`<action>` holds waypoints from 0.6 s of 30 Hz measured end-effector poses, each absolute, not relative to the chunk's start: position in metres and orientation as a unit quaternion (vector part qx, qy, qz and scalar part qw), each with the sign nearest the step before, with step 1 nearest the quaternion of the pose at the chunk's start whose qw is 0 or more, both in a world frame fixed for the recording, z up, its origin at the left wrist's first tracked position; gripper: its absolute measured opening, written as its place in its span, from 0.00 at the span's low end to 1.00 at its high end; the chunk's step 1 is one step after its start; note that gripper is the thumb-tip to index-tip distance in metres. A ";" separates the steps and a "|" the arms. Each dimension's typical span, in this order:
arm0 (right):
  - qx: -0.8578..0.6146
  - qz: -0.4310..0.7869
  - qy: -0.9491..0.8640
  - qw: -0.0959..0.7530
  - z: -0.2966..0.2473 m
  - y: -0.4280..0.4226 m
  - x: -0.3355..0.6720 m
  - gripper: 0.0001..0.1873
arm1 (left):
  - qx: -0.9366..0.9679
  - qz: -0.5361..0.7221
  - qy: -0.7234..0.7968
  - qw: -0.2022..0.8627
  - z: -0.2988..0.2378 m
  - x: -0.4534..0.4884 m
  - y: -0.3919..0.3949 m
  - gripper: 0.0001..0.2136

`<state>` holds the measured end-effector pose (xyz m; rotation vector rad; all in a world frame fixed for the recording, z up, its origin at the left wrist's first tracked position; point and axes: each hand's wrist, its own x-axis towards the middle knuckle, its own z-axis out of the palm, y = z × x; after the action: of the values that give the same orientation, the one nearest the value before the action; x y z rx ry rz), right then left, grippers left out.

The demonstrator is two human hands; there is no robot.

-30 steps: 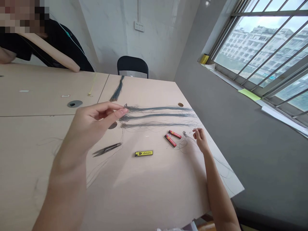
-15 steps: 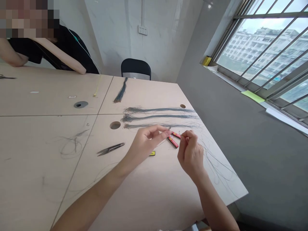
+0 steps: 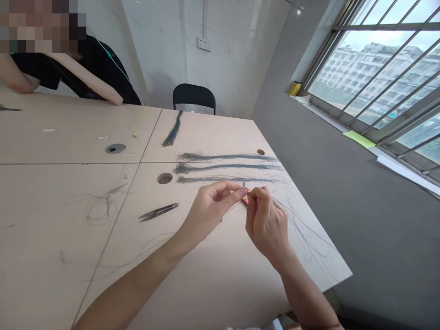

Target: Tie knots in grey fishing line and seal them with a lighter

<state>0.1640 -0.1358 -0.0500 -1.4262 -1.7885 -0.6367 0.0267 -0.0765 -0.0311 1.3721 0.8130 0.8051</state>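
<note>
My left hand (image 3: 218,204) is closed in a pinch, with a small metal hook (image 3: 244,185) sticking up from its fingertips. Beside it, my right hand (image 3: 267,215) is also pinched shut, its fingertips touching or almost touching the left ones. What the right fingers hold is too small to make out. Red-labelled small packets (image 3: 245,200) lie on the table behind the fingers, mostly hidden. A pair of thread snips (image 3: 158,212) rests left of my left hand. Thin loose lines (image 3: 305,224) spread over the table to the right of my right hand.
Several bundles of dark thin line (image 3: 227,167) lie beyond my hands, another bundle (image 3: 173,132) farther back. The table (image 3: 192,284) has a round hole (image 3: 164,178) and a tangle of line (image 3: 106,206) at left. A person (image 3: 103,68) leans on the far edge near a black chair (image 3: 194,96).
My right hand has moved left, up to the left fingertips, and now covers much of the red-labelled packets. The left hand has shifted slightly right and hides the yellow label seen before.
</note>
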 end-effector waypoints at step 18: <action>-0.542 0.025 -0.686 0.485 -0.042 -0.151 0.165 0.05 | 0.512 0.319 0.312 0.734 -0.022 0.019 -0.072 0.13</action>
<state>0.1647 -0.1508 -0.0424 -1.3194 -1.6685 0.0609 0.0190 -0.0716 -0.0216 1.1250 0.6869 0.7022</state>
